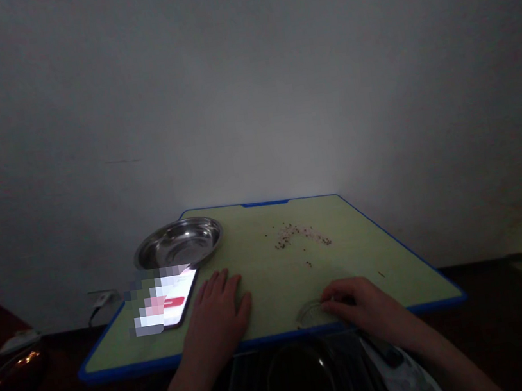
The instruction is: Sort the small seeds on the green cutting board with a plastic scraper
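Note:
My left hand (220, 314) lies flat on the pale green tabletop (256, 267), fingers stretched out and spread, beside a lit phone (176, 301). Close to the front edge, my right hand (353, 299) has its thumb and forefinger closed at the rim of a small see-through round piece (311, 313), perhaps a shallow dish; its exact kind is hard to make out. Farther back, a loose scatter of small dark and pale grains (300, 234) is spread across the table. A few dark grains lie apart from it, nearer to me.
A wide shiny metal basin (180, 244) stands at the back left, behind the phone. The table has a blue rim (134, 368) and meets a grey wall (247, 94). Below its front edge is a dark round object (302, 384). A white plug (103, 300) hangs at the left.

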Motion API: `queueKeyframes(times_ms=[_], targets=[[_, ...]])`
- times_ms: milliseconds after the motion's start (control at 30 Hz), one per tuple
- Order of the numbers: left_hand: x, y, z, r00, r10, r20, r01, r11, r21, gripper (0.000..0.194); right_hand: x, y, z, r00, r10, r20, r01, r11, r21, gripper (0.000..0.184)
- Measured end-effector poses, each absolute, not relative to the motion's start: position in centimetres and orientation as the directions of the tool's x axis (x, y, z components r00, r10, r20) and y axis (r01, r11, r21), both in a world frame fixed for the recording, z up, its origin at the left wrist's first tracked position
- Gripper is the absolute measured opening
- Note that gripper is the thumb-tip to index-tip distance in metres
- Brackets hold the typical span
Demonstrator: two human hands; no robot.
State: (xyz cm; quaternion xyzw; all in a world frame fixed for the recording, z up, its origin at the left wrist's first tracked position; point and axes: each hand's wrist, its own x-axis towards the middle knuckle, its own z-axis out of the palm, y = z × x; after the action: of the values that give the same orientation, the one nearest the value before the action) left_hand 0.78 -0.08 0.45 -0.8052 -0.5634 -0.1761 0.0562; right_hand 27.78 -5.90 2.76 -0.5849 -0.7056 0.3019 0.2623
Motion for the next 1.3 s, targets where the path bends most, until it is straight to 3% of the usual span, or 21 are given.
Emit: queueKeyframes(times_ms=[233, 533, 1000, 1300], targets=[[0.8, 0.0, 0.2, 0.297, 0.884, 0.362, 0.923, -0.363, 0.128, 0.041, 28.3, -6.0, 2.4, -0.180, 0.984, 0.019, 0.635, 0.130, -0.762, 0.019], [0.8, 0.0, 0.1, 0.292, 0.887, 0.356, 0.927, -0.355, 0.124, 0.040, 28.6, -5.1, 2.9, -0.122, 0.988, 0.092, 0.689, 0.151, -0.709, 0.021], [0.8, -0.1, 0.2, 0.299, 0.894, 0.335, 0.931, -0.350, 0.102, 0.043, 27.5, -3.7, 2.3, -0.302, 0.950, 0.075, 0.684, 0.271, -0.678, 0.020], [0.8, -0.1, 0.3, 0.311, 0.888, 0.338, 0.927, -0.362, 0.099, 0.043, 29.5, -3.4, 2.4, -0.152, 0.980, 0.131, 0.658, 0.199, -0.726, 0.023]])
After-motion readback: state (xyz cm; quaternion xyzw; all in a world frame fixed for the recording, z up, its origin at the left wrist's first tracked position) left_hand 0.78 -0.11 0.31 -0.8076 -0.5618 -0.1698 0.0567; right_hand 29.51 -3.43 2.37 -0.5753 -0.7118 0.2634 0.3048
